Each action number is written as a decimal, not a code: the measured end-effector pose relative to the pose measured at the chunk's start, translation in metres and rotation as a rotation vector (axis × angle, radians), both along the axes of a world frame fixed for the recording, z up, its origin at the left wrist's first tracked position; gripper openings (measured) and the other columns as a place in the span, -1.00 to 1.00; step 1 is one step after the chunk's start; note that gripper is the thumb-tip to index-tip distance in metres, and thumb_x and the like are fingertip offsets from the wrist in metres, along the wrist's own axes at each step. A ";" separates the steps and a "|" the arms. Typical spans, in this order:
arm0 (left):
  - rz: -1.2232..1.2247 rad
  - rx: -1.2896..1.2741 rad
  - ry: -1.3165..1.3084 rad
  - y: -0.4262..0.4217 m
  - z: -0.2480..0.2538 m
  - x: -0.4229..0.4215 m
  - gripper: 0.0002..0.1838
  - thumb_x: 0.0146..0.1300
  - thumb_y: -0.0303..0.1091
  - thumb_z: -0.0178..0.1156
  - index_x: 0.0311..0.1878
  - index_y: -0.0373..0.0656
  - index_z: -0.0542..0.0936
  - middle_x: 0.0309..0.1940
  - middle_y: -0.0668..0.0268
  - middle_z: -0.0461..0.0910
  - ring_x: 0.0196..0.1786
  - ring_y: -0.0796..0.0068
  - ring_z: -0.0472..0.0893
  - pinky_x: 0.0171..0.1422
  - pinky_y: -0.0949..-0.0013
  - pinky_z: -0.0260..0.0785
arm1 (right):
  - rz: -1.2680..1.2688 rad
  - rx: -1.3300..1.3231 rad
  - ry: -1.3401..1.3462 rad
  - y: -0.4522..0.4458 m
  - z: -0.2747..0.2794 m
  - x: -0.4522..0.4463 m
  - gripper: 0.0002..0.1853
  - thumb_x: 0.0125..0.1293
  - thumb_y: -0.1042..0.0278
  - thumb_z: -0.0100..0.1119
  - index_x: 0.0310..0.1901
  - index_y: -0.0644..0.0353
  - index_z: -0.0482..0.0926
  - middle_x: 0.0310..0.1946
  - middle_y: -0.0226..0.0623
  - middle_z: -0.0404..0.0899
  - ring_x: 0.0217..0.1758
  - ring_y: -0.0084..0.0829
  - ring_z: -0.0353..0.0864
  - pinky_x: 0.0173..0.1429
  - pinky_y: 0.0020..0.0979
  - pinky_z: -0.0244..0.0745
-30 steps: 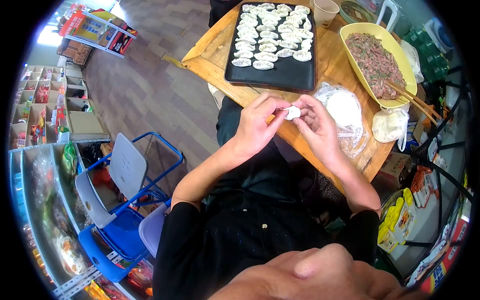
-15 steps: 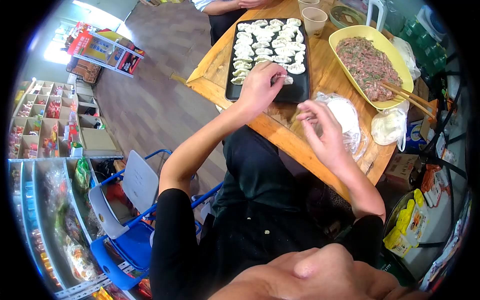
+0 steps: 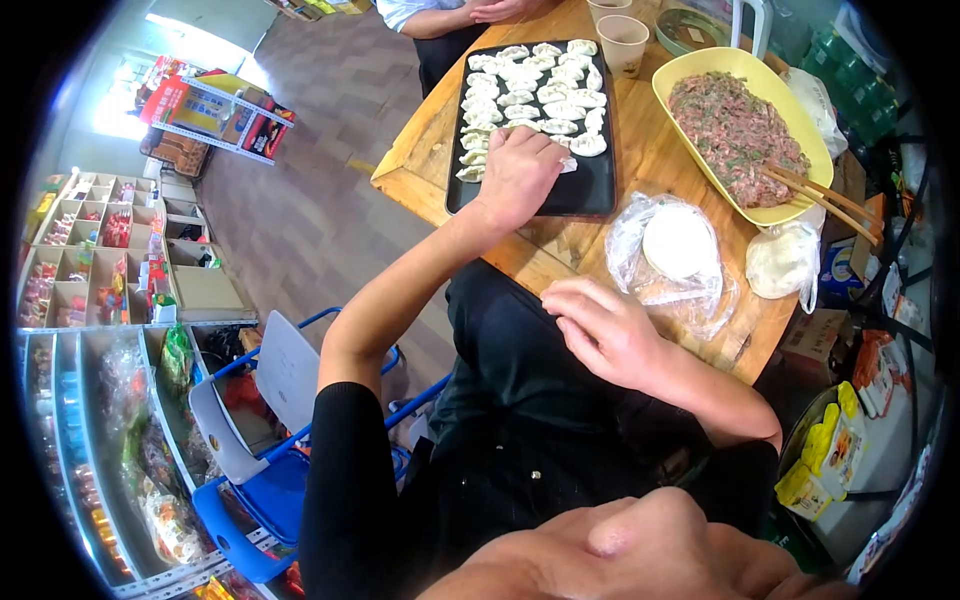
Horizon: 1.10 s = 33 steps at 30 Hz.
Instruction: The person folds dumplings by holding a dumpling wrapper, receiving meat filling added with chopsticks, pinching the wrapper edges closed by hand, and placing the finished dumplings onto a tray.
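Note:
My left hand (image 3: 522, 177) is over the near part of a black tray (image 3: 585, 190), its fingers curled down round a white dumpling (image 3: 569, 164). Only one end of that dumpling shows beside the hand; the fingertips are hidden. Rows of pleated dumplings (image 3: 517, 97) fill the rest of the tray. My right hand (image 3: 603, 335) is held above my lap by the table's edge, fingers stretched out and nothing in them. Near it, a stack of round white wrappers (image 3: 678, 242) lies on a clear plastic bag (image 3: 632, 240).
A yellow bowl (image 3: 822, 165) of minced filling (image 3: 735, 130) with chopsticks (image 3: 825, 198) stands at the right. Beside it is bagged dough (image 3: 782, 262). Paper cups (image 3: 623, 47) stand behind the tray. Another person's hands (image 3: 495, 10) show across the table. A blue chair (image 3: 265, 490) is at left.
My left hand has lowered the dumpling slightly towards the tray, its back now turned up. My right hand has drawn back from the wrappers towards my body.

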State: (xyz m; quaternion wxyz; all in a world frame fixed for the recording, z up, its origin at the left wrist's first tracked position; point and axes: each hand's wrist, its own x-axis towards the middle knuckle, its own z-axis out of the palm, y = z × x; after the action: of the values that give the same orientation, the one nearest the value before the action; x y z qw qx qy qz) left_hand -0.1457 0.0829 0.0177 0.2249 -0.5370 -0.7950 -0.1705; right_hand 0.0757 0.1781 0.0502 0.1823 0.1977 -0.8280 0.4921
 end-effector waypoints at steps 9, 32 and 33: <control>-0.019 0.089 -0.028 0.013 -0.010 -0.002 -0.89 0.02 -0.40 0.33 -0.34 0.03 0.66 -0.38 0.45 0.62 -0.18 0.36 0.55 -0.07 0.23 0.22 | 0.033 0.023 0.076 0.002 -0.003 0.004 -0.71 0.14 0.56 0.23 -0.06 0.27 0.53 -0.08 -0.21 0.52 -0.02 -0.16 0.60 -0.04 -0.26 0.57; -0.637 -0.103 -0.400 0.059 0.018 0.101 -0.74 0.00 -0.42 0.38 -0.19 -0.16 0.64 -0.08 0.27 0.56 0.05 0.22 0.49 0.15 0.24 0.40 | 0.347 0.040 0.113 -0.014 -0.019 0.018 -0.85 0.12 0.48 0.21 -0.25 0.24 0.52 -0.46 -0.23 0.43 -0.34 -0.18 0.52 -0.26 -0.19 0.45; -0.629 -0.107 -0.403 0.059 0.019 0.101 -0.74 -0.01 -0.43 0.37 -0.19 -0.17 0.64 -0.10 0.26 0.56 0.03 0.22 0.50 0.14 0.24 0.40 | 0.358 0.045 0.119 -0.014 -0.020 0.018 -0.85 0.12 0.48 0.21 -0.25 0.24 0.52 -0.46 -0.23 0.43 -0.34 -0.18 0.52 -0.26 -0.19 0.45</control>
State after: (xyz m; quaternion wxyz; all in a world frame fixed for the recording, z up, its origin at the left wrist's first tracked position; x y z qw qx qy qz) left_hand -0.0445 0.1416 0.0366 -0.0278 -0.7215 -0.6274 -0.2916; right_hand 0.0940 0.1644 0.0304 0.1361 0.3746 -0.7781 0.4856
